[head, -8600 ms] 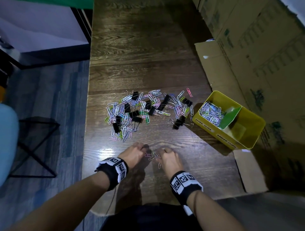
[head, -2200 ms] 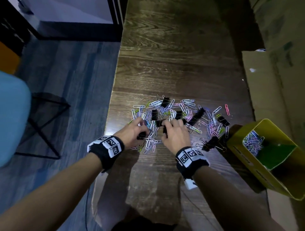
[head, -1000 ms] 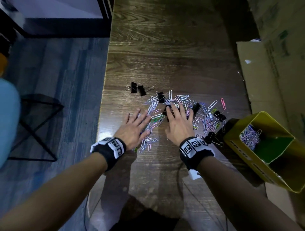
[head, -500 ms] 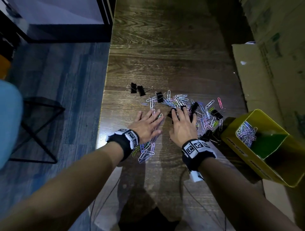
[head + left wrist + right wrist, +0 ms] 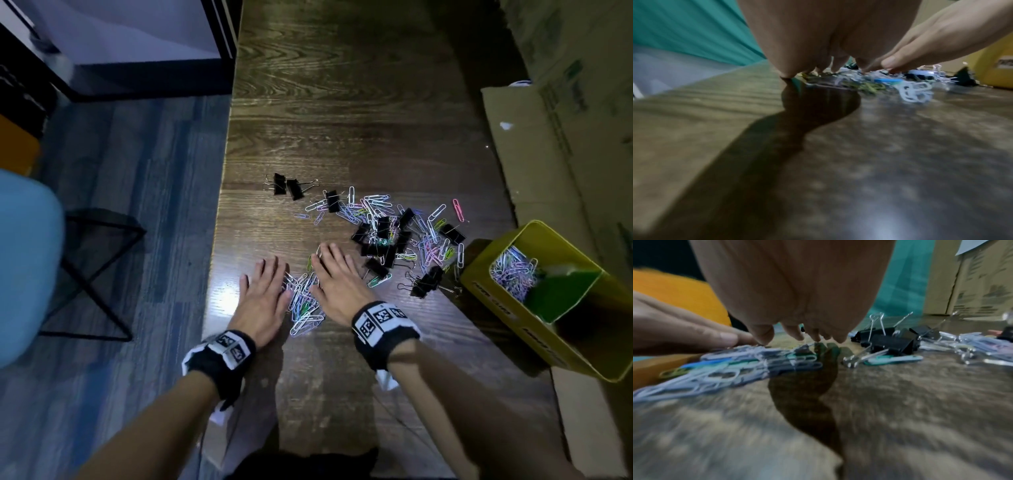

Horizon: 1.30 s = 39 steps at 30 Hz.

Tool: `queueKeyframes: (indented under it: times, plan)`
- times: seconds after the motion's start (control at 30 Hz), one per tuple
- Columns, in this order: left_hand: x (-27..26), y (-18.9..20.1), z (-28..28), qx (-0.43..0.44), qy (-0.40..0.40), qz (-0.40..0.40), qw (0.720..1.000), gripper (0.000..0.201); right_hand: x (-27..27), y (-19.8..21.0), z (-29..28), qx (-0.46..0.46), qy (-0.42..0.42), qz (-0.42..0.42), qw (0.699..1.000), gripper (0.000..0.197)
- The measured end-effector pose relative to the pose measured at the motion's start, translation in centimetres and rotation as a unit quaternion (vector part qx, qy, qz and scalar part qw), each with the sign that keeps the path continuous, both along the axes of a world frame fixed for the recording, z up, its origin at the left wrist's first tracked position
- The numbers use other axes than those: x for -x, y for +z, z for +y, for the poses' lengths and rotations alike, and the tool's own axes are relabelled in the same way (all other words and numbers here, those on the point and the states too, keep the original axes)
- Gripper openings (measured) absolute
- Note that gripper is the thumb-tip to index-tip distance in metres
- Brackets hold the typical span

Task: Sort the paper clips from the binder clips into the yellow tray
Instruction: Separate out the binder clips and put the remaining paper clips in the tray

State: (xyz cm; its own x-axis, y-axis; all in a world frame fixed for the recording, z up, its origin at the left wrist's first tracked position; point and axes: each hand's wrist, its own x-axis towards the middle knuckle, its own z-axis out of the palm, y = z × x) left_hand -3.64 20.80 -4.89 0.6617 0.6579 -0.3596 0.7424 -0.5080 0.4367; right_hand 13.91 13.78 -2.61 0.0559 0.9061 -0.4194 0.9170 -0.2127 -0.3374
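So it's maybe partway there. The yellow tray (image 5: pixel 479 284) at the right of the counter (image 5: pixel 342 120) already has a decent heap of paper clips in one compartment. Both grips are flat and spread, holding nothing: left hand (image 5: pixel 262 298) and right hand (image 5: pixel 339 284) sit either side of a small bunch of paper clips (image 5: pixel 305 308) at the near edge, looks like it's corralled for the next scoop. Plenty left though; the main pile (image 5: pixel 404 233) further back has paper clips mixed with black binder clips (image 5: pixel 380 236), and a couple of binder clips lie apart on the left.
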Motion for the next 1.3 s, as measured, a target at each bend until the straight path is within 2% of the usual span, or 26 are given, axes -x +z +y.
queueKeyframes:
  times: [0.13, 0.27, 0.37, 0.43, 0.53, 0.67, 0.77, 0.9, 1.1, 1.2, 1.3]
  plan:
    - [-1.6, 0.3, -3.8, 0.035, -0.035, -0.007, 0.999, 0.061, 1.5, -0.8, -3.2, -0.014, 0.024, 0.015, 0.999, 0.057]
    - [-1.3, 0.6, -5.7, 0.076, -0.069, -0.034, 0.994, 0.073, 2.0, -0.9, -6.5, -0.058, -0.019, 0.062, 0.996, 0.056]
    - [0.0, 1.3, -4.7, -0.012, -0.059, -0.051, 0.997, 0.070, 1.9, -0.2, -6.9, -0.052, -0.067, 0.042, 0.995, 0.073]
    - [0.2, 2.1, -3.6, -0.052, -0.043, -0.005, 0.998, 0.080, 2.0, 0.2, -6.2, -0.015, -0.080, 0.015, 0.997, 0.084]
    - [-0.6, 2.9, -2.8, -0.025, -0.070, 0.071, 0.995, 0.089, 2.3, 0.4, -5.2, -0.001, -0.109, 0.028, 0.994, 0.082]
    - [-1.8, 2.5, -3.2, 0.032, -0.085, 0.009, 0.996, 0.063, 2.5, 0.5, -4.9, 0.018, -0.144, 0.076, 0.986, 0.059]
    - [-2.1, 2.5, -3.5, 0.047, -0.075, -0.035, 0.995, 0.043, 1.8, 0.3, -5.0, 0.022, -0.188, 0.116, 0.975, 0.048]
    - [-2.1, 2.5, -2.7, 0.068, -0.037, -0.066, 0.995, 0.021, 0.4, -0.3, -5.5, 0.014, -0.288, 0.196, 0.937, 0.035]
    - [-1.6, 3.2, -1.3, 0.130, 0.042, -0.062, 0.989, 0.020, -1.4, 0.2, -7.4, -0.024, -0.411, 0.304, 0.859, 0.022]
    - [-1.3, 3.9, -0.7, 0.201, 0.091, -0.091, 0.971, 0.018, -2.3, 1.4, -8.3, -0.056, -0.438, 0.360, 0.822, 0.024]
    - [-1.5, 5.6, -0.2, 0.284, 0.145, -0.129, 0.939, 0.016, -3.3, 3.4, -9.0, -0.104, -0.459, 0.425, 0.773, 0.024]
